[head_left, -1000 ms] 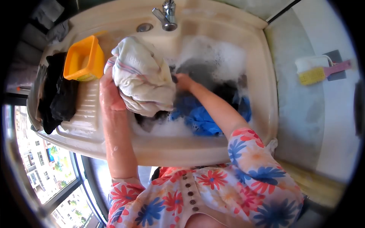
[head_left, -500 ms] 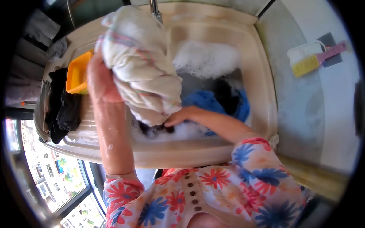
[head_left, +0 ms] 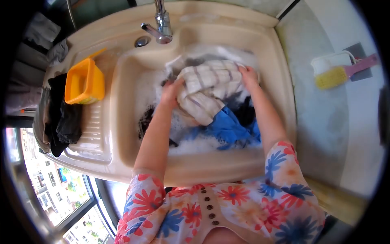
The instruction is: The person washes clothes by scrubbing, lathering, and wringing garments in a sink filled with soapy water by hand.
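Observation:
Both my hands grip a cream striped cloth [head_left: 211, 79] that lies bunched over the soapy water in the sink basin [head_left: 130, 77]. My left hand [head_left: 171, 91] is closed on its left edge, and my right hand [head_left: 248, 76] pinches the upper right edge. Below the cloth, a blue garment [head_left: 229, 128] is partly under the suds. Dark fabric [head_left: 245, 112] shows beside the blue garment, near my right forearm. White foam covers much of the water, so the lower parts of the laundry are hidden.
A chrome faucet [head_left: 163, 26] rises at the back of the sink. On the ribbed drainboard [head_left: 91, 136] to the left stand an orange plastic container [head_left: 84, 83] and dark folded clothes [head_left: 67, 118]. A yellow brush with a purple handle [head_left: 335, 77] hangs on the right wall.
The striped cloth has come down from its raised position on the left into the basin. My left hand moved right and down with it; my right hand shifted to its upper right edge.

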`<state>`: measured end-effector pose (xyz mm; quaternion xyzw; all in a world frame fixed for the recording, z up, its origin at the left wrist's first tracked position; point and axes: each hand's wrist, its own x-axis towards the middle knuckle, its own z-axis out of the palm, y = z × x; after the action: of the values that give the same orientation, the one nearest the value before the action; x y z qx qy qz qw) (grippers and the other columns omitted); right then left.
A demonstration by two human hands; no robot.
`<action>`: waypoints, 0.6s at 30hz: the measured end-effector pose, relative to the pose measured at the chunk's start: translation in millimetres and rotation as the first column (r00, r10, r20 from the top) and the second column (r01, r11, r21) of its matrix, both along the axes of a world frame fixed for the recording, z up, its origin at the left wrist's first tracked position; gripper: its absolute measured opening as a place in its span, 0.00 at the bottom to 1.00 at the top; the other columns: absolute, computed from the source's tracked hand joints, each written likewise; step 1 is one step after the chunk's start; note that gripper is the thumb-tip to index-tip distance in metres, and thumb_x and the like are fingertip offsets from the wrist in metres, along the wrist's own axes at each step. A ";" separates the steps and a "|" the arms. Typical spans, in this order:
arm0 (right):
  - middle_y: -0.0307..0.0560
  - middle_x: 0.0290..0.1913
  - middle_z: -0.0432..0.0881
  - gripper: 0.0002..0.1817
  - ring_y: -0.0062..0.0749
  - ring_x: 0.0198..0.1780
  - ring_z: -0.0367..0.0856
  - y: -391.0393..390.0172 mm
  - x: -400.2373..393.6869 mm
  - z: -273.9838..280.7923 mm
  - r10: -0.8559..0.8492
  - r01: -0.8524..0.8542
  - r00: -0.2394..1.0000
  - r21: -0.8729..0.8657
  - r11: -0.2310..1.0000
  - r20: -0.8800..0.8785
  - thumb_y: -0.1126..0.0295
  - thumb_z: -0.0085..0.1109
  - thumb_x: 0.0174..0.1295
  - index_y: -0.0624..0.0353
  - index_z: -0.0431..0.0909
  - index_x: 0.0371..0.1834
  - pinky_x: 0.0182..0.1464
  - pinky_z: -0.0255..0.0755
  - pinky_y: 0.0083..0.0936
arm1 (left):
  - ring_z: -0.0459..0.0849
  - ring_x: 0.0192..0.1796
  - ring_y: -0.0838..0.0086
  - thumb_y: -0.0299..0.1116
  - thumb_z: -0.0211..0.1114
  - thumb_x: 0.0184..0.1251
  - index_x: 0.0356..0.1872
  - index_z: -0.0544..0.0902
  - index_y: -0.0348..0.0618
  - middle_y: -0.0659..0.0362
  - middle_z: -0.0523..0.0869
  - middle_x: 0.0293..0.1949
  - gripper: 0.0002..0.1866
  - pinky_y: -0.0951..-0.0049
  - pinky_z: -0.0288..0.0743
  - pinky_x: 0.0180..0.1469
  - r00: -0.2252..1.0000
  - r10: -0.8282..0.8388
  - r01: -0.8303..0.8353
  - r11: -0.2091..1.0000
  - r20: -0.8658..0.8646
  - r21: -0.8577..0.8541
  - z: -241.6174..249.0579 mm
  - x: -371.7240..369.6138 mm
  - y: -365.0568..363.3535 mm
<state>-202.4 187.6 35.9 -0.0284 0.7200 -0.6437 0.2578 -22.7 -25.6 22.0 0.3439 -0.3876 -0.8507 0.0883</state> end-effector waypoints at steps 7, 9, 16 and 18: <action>0.53 0.37 0.81 0.17 0.41 0.43 0.78 -33.6 33.9 -43.6 0.601 -0.169 0.711 0.740 0.651 -0.366 0.69 0.59 0.46 0.67 0.76 0.39 0.45 0.71 0.30 | 0.81 0.35 0.68 0.25 0.62 0.49 0.35 0.79 0.30 0.52 0.82 0.35 0.12 0.71 0.76 0.38 0.979 -0.141 0.146 0.989 0.146 -0.023 -41.7 3.1 4.1; 0.52 0.36 0.81 0.17 0.39 0.42 0.79 -7.3 -10.6 -47.8 0.225 -0.150 0.962 0.394 0.907 -0.152 0.68 0.61 0.44 0.63 0.78 0.39 0.43 0.72 0.30 | 0.80 0.34 0.67 0.27 0.62 0.50 0.36 0.78 0.29 0.51 0.81 0.34 0.13 0.69 0.76 0.37 0.983 -0.108 0.107 0.994 0.146 0.018 -38.7 4.2 -10.1; 0.51 0.34 0.77 0.15 0.44 0.35 0.77 -99.3 99.3 -17.2 0.518 -0.260 0.662 0.482 0.837 -0.541 0.56 0.62 0.46 0.55 0.77 0.31 0.38 0.70 0.37 | 0.78 0.43 0.66 0.47 0.53 0.62 0.42 0.75 0.39 0.53 0.79 0.39 0.20 0.66 0.73 0.47 0.893 -0.126 0.340 0.817 -0.432 0.465 -20.1 -11.5 -1.7; 0.49 0.33 0.76 0.13 0.46 0.34 0.76 -100.8 160.1 24.4 0.409 -0.276 0.389 0.319 0.907 -0.825 0.61 0.59 0.48 0.55 0.76 0.34 0.34 0.72 0.33 | 0.76 0.46 0.66 0.47 0.49 0.64 0.45 0.74 0.43 0.54 0.78 0.41 0.19 0.66 0.71 0.49 0.791 -0.178 0.502 0.735 -0.585 0.456 -75.5 -7.9 -16.9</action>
<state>-42.3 86.9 60.3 -0.4854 0.7663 -0.4204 -0.0204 -30.6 -42.5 -53.5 0.0389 -0.1249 -0.9874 -0.0886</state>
